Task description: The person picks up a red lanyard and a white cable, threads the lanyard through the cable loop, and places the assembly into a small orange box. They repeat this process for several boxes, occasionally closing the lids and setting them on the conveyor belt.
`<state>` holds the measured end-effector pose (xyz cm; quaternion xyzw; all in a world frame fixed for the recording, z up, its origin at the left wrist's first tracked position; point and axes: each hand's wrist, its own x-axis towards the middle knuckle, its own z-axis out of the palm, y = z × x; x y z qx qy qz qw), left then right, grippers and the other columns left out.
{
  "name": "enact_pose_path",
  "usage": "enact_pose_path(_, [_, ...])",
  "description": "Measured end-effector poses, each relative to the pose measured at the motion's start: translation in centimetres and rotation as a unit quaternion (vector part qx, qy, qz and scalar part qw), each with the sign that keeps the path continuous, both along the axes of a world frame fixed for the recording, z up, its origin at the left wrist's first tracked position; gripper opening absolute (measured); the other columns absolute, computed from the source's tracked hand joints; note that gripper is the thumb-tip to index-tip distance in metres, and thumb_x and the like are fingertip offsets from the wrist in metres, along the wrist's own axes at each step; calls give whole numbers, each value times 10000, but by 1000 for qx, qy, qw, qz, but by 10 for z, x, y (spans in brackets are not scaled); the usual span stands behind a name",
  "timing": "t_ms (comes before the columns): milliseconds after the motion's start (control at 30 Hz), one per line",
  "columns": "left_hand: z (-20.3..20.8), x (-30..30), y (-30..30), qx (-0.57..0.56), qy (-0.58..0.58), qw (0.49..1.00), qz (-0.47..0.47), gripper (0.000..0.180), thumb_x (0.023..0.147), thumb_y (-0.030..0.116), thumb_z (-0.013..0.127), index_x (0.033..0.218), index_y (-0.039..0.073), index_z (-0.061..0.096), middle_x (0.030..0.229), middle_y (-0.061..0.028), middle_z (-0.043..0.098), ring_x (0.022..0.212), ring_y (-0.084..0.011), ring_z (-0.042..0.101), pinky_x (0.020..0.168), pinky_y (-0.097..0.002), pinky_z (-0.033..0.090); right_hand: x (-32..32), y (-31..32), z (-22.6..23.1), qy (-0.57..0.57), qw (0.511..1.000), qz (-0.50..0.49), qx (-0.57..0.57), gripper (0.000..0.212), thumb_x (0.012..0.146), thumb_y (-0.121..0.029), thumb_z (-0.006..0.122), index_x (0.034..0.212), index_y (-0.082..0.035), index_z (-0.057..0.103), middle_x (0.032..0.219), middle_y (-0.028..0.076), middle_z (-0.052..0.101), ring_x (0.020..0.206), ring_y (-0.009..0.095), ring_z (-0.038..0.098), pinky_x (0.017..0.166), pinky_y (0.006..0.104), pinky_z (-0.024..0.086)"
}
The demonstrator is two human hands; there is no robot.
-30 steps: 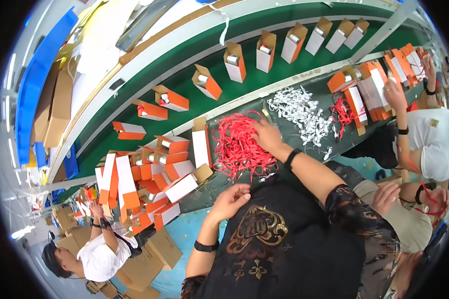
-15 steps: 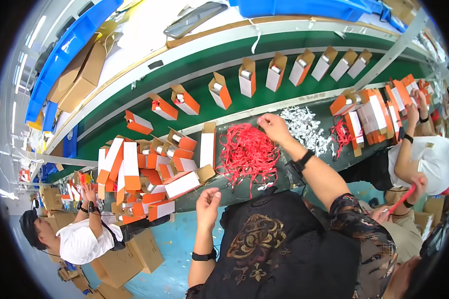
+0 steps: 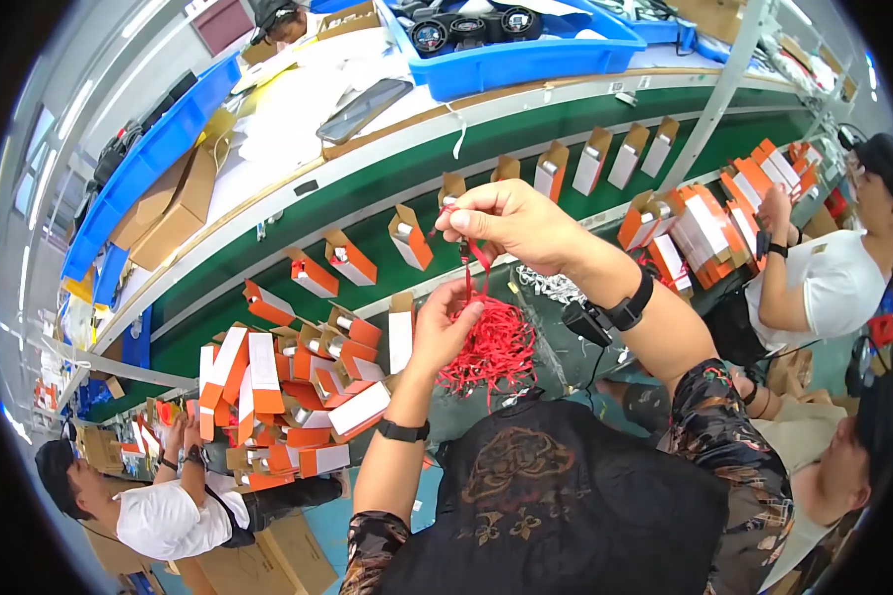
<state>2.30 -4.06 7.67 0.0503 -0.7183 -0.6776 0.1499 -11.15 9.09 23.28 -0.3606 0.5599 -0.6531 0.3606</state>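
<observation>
My right hand (image 3: 521, 226) is raised over the dark worktop and pinches the upper end of a red strap (image 3: 481, 256) with a dark part along it. Just below, my left hand (image 3: 442, 325) is closed at the strap's lower stretch, its fingertips partly hiding it. Beneath both hands lies a tangled pile of red straps (image 3: 494, 349). A smaller heap of white straps or cords (image 3: 554, 287) is beside it on the right, partly behind my right forearm. An upright open orange-and-white box (image 3: 401, 335) stands just left of my left hand.
Many open orange-and-white boxes (image 3: 351, 260) stand in a row along the green belt (image 3: 367, 226). More boxes (image 3: 298, 392) are heaped at left, others (image 3: 709, 238) at right. Co-workers (image 3: 159, 516) (image 3: 824, 283) work on both sides. A blue tray (image 3: 536, 71) sits on the shelf beyond.
My right hand has lifted from beside the red pile with a strap in its fingers. My left hand has moved forward and up to that strap. The view has shifted slightly.
</observation>
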Motion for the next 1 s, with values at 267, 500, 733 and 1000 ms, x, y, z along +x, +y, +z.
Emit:
enact_pose_path(267, [24, 16, -25, 152, 38, 982, 102, 226, 1006, 228, 548, 950, 30, 640, 662, 55, 477, 572, -43, 409, 543, -220, 331, -11, 18, -60, -81, 993, -87, 26, 272, 966, -228, 627, 1159, -40, 662, 856, 11, 649, 589, 38, 519, 483, 183, 395])
enact_pose_path(500, [146, 18, -51, 428, 51, 900, -59, 280, 1033, 305, 481, 1106, 75, 623, 650, 55, 403, 550, -49, 347, 506, -214, 284, -12, 37, -274, -66, 968, -99, 222, 188, 940, -244, 648, 953, -59, 679, 736, 24, 624, 581, 85, 523, 554, 247, 446])
enact_pose_path(733, [205, 18, -16, 473, 67, 876, -68, 330, 1058, 239, 417, 1327, 84, 530, 713, 41, 424, 592, -62, 368, 534, -227, 320, 35, 7, -187, 420, 898, -111, 66, 729, 752, -314, 793, 1337, -15, 476, 1337, 188, 529, 1262, 303, 487, 994, 448, 431])
enact_pose_path(1000, [155, 16, -57, 511, 141, 848, 9, 251, 1049, 218, 428, 1186, 91, 595, 741, 24, 524, 610, -84, 438, 567, -248, 379, 48, 14, -77, -135, 983, 105, -69, 286, 1007, -295, 562, 901, -33, 608, 686, -42, 511, 601, 39, 437, 551, 214, 365])
